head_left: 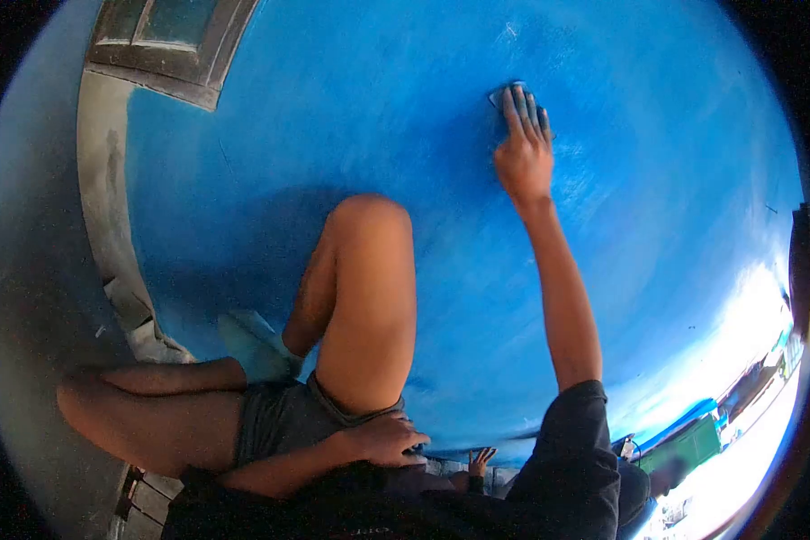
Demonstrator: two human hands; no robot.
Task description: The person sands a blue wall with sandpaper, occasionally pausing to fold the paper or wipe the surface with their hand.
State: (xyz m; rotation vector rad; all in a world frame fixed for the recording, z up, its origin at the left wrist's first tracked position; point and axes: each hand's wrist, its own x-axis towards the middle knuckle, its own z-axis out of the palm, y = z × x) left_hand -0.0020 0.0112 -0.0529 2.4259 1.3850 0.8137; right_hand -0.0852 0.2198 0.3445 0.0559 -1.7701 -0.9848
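Note:
My right hand (525,153) reaches up against the blue wall (333,135), its fingers stretched and pressed flat over a folded piece of sandpaper (496,97). Only the dark edges of the sandpaper show beside the fingers. Pale scuff marks run across the paint around it. Low down in my lap, my left hand (382,439) rests by the top of my raised thigh with its fingers curled. Something dark shows at those fingertips, but I cannot make out what it is.
A wooden-framed window (166,40) is at the upper left, with a bare plaster strip (103,171) along the wall's edge. My bent knee (369,220) is close to the wall. Another person's hand (481,461) and head (666,474) appear at the lower right, near a green panel (684,450).

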